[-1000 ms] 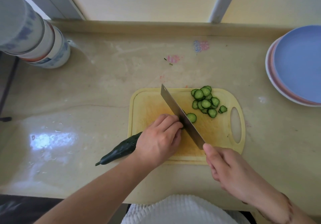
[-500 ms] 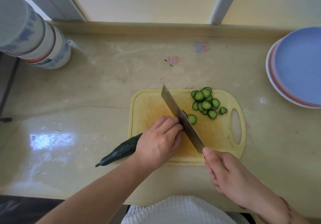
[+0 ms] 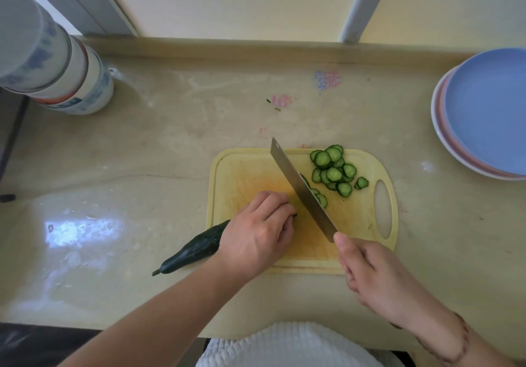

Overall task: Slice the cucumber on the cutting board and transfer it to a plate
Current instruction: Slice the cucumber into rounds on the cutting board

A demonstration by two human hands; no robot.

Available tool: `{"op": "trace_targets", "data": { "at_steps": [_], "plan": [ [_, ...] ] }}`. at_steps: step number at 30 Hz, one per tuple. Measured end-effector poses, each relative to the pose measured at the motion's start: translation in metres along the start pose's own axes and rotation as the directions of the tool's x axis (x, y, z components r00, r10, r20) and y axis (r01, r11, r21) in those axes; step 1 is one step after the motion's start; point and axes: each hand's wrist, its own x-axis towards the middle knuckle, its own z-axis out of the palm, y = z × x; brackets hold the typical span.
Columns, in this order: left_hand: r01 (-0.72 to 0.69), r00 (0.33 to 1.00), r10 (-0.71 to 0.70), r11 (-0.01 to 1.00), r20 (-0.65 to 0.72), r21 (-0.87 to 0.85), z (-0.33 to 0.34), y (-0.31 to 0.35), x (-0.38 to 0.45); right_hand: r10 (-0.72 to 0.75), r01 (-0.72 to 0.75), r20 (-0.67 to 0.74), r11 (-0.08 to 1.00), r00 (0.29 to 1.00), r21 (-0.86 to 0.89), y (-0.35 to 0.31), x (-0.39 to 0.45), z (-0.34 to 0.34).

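Bare forearms, no sleeves; white textured knit top (image 3: 287, 346) at frame btm.

Cucumber being sliced on a yellow cutting board, seen from above.

The left hand (image 3: 256, 235) curled over the cucumber (image 3: 190, 250), whose dark stem end stuck out past the cutting board (image 3: 244, 173) toward 8 o'clock onto the counter (image 3: 142, 167). The right hand (image 3: 378, 278) held the grip of the knife (image 3: 301, 193); the blade ran diagonally from 5 to 11 o'clock across the board, just beside the left fingertips. A few fresh slices lay against the blade's right face. A pile of cucumber slices (image 3: 334, 171) sat toward 2 o'clock on the board, near its handle hole. Stacked plates (image 3: 484, 110), blue on top, stood at 3 o'clock; stacked bowls (image 3: 57, 65) stood at 10 o'clock.
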Motion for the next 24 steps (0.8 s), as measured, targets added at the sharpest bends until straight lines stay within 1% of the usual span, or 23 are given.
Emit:
{"op": "trace_targets", "data": {
  "at_steps": [6, 13, 18, 24],
  "plan": [
    [0.001, 1.0, -0.001, 1.0, -0.012, -0.014, 0.001, 0.0, 0.001, -0.019, 0.016, 0.051, 0.999, 0.999, 0.05, -0.007, -0.015, 0.004],
    [-0.003, 1.0, 0.003, 1.0, -0.019, -0.015, 0.0, 0.001, 0.001, 0.004, -0.008, 0.064, 0.998, 0.998, 0.063, -0.004, -0.018, 0.006],
    [0.006, 1.0, -0.006, 1.0, -0.014, -0.019, 0.001, 0.001, 0.001, -0.013, 0.01, 0.035, 0.998, 0.999, 0.062, -0.003, -0.021, 0.007],
    [0.009, 1.0, -0.01, 1.0, -0.016, -0.022, 0.001, 0.0, 0.0, 0.005, -0.009, 0.05, 0.997, 0.999, 0.078, -0.001, -0.021, 0.008]
  ]
}}
